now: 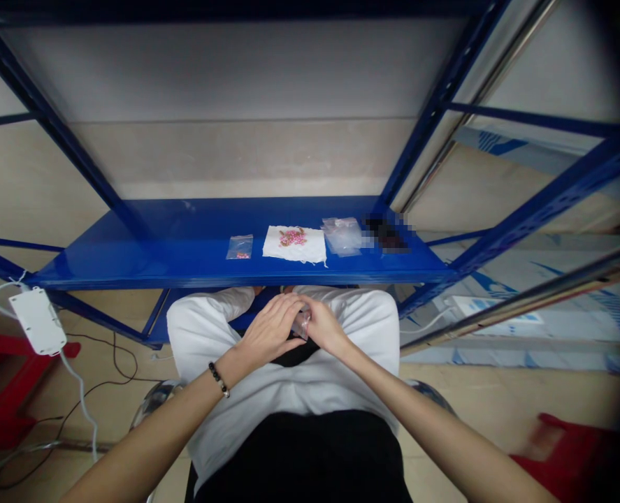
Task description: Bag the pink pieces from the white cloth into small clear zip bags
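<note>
My left hand (268, 328) and my right hand (326, 327) meet over my lap, just below the front edge of the blue metal shelf (131, 258). Between their pinched fingers they hold a small clear plastic bag (301, 325). A dark bead bracelet circles my left wrist. On the shelf lie a white cloth with pink beads (293, 243), a small clear bag with pink beads (239, 246) to its left, and a heap of empty clear bags (342, 235) to its right.
A blurred dark object (388, 234) lies at the shelf's right end. A white power adapter (38, 321) with cables hangs at the left. Red stools (5, 391) stand at both lower sides. Blue shelf posts rise on each side.
</note>
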`<state>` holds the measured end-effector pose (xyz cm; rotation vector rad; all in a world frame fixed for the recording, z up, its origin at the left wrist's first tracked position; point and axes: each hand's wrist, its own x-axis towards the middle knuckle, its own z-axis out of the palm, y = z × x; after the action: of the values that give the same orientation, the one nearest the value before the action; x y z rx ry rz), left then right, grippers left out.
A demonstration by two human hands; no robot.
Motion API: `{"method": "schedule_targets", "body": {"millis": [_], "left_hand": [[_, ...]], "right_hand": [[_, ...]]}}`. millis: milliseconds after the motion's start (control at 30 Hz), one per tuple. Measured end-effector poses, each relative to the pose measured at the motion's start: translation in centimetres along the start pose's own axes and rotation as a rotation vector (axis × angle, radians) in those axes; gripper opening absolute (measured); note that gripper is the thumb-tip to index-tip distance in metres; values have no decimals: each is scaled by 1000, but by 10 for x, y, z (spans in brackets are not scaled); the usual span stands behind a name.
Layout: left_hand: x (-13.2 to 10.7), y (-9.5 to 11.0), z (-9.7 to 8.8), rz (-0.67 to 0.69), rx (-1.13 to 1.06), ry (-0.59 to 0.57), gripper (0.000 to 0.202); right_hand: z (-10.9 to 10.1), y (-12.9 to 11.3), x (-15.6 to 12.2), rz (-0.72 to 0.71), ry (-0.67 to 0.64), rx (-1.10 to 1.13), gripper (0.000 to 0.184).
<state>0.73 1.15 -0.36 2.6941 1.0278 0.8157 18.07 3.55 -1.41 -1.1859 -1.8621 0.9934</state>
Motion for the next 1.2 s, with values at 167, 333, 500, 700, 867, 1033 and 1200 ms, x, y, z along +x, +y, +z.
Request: {"method": "schedule_targets", "body": {"millis": [167,333,500,700,867,1033,1200], "left_hand": [[0,-1,6,-29,46,-40,51],[-1,-6,3,-170,54,-61,46],[2,-9,1,-312,-176,82,54],[2,-10,-4,-404,-404,163,56],[1,-13,-2,-368,-349,129,55],[4,-12,-1,-373,-277,129,53],[4,-7,-5,-464,-274,183,39]], "right_hand": [[7,6,2,157,-119,352,41],[5,4,0,339,-173,546,59],[-2,-18,-3,13,123,333,24],[-10,-31,-6,-275,49,21,17],[-10,-30,-5,-351,-17,-3,9],[-13,-31,-5,-348,-41,-14,11],[-10,-31,-9,-375,20,-168,11]]}}
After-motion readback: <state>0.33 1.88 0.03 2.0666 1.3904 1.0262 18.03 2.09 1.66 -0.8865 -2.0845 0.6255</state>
